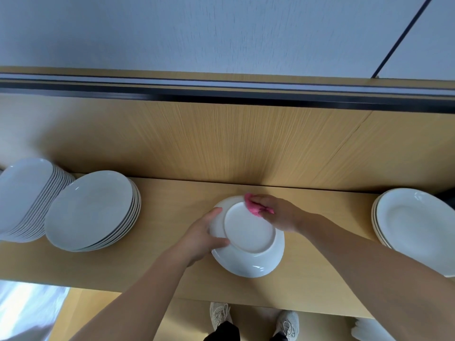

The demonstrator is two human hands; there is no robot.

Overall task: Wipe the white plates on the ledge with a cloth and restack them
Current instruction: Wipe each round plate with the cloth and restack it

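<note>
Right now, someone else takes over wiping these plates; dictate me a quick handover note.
Left hand grips the upturned plate by its left rim. Right hand holds the pink cloth against its far rim.
On the ledge: a tall stack and a lower stack at left, a third stack at right.
Done: cannot tell which stacks are wiped.
Left: finish this plate's underside, restack it, continue.
</note>
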